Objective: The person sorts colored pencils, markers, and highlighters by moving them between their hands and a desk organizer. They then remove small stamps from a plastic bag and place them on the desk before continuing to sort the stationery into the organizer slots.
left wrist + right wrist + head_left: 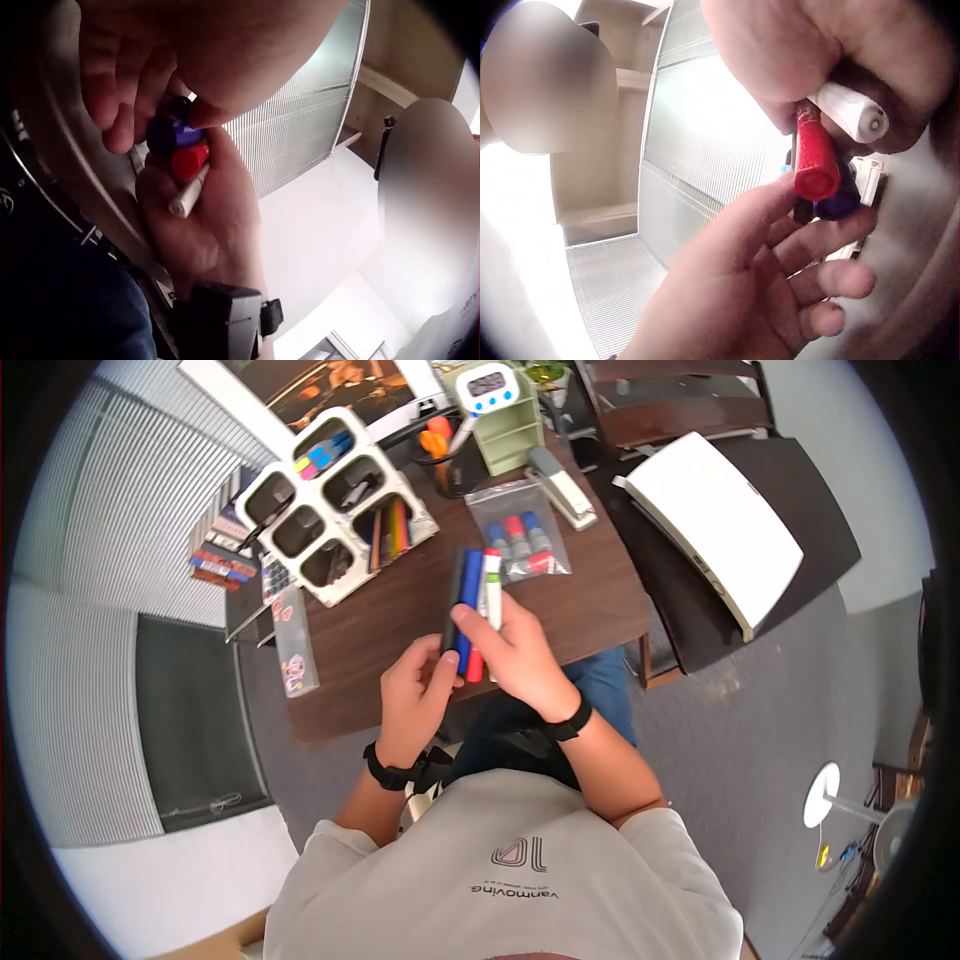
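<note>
In the head view, several markers stand bunched between both hands over the front of the desk. They include a black marker (454, 598), a blue marker (470, 585) and a white marker (493, 590) with a green band and a red top. A red marker end (474, 665) sticks out below. My right hand (525, 660) grips the bunch, thumb across the blue marker. My left hand (415, 685) pinches the lower ends of the black and blue markers between thumb and fingers. From the right wrist, the red end (817, 169) and a white end (862, 116) point toward the camera.
Behind the hands lies a clear zip bag (518, 535) of markers, with a stapler (562, 490) beside it. A white compartment organizer (325, 510), a black pen cup (450, 475) and a green rack (510, 435) stand at the back. A transparent case (293, 630) lies at the left edge.
</note>
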Tool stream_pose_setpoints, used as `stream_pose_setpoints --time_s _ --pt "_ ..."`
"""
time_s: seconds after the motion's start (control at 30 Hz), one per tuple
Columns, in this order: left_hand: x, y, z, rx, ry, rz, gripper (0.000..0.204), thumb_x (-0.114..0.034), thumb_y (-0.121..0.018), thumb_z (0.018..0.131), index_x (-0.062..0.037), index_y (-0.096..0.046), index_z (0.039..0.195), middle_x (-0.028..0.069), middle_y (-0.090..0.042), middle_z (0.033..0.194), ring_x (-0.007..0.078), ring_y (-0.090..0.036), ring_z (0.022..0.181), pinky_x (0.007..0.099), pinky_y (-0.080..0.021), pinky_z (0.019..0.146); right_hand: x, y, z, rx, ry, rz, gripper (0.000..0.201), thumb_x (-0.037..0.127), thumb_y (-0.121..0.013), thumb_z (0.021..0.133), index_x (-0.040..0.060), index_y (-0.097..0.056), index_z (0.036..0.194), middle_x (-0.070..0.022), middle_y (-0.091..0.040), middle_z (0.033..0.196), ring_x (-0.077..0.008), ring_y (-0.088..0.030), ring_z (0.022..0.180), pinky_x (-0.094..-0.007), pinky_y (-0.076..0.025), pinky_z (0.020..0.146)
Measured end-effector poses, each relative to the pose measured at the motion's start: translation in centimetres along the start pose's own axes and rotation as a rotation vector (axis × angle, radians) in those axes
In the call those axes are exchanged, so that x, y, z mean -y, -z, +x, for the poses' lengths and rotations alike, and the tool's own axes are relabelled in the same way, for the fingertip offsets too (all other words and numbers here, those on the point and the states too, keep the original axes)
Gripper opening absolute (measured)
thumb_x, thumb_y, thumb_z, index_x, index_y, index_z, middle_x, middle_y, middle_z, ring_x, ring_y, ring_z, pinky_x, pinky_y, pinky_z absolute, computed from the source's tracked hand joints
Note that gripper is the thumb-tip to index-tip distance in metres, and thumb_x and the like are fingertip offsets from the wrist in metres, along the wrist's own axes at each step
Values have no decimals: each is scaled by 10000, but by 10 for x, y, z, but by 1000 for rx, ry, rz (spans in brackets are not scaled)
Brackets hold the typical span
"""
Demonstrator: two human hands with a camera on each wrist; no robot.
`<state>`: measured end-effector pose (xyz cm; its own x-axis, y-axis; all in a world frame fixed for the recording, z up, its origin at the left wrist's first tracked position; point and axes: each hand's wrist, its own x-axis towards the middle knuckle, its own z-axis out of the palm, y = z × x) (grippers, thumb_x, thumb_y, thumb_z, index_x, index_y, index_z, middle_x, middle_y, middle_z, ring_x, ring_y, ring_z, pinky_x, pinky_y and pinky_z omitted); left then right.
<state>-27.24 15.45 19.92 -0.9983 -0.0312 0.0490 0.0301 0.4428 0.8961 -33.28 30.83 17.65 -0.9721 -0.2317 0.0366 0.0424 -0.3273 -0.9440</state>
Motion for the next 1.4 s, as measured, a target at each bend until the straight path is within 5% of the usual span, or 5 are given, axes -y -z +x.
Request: stream_pose_setpoints --time_s 0.23,0.6,0.97,1.13,1.4 --pt "-5 82 21 -419 134 -700 324 -372 -500 1101 -69 -610 1067 -17 -514 684 94 -451 561 254 -358 539 10 2 -1 28 -89 56 218 233 -664 1032 15 -656 1049 -28 -692 869 -81 -633 785 -272 -520 705" --pt "34 145 109 -218 294 -1241 408 -439 -522 1096 -83 -641 1256 -56 -502 798 65 -451 674 221 -387 595 7 1 -4 18 -64 -21 235 241 -685 1015 8 -675 1047 -26 -702 874 -86 -639 800 -277 -522 721" --pt "-18 77 35 226 391 -240 310 -314 -575 1068 -41 -650 1194 -12 -624 830 70 -560 680 226 -453 584 7 1 -3 16 -127 -57 221 208 -722 994 0 -702 1062 -6 -700 884 -70 -625 811 -266 -517 727" --pt "-1 35 9 373 -42 131 234 -189 -698 1002 6 -665 1127 9 -652 856 95 -612 707 259 -504 617 7 0 -4 52 -70 -53 232 199 -720 1001 -3 -717 1114 -1 -690 897 -67 -613 816 -268 -521 741" --pt "7 86 15 -51 156 -587 345 -386 -538 1071 -58 -602 981 21 -574 739 107 -481 574 250 -372 525 13 3 -3 61 -145 32 254 209 -662 1042 6 -701 1189 38 -613 816 -35 -537 682 -221 -452 611"
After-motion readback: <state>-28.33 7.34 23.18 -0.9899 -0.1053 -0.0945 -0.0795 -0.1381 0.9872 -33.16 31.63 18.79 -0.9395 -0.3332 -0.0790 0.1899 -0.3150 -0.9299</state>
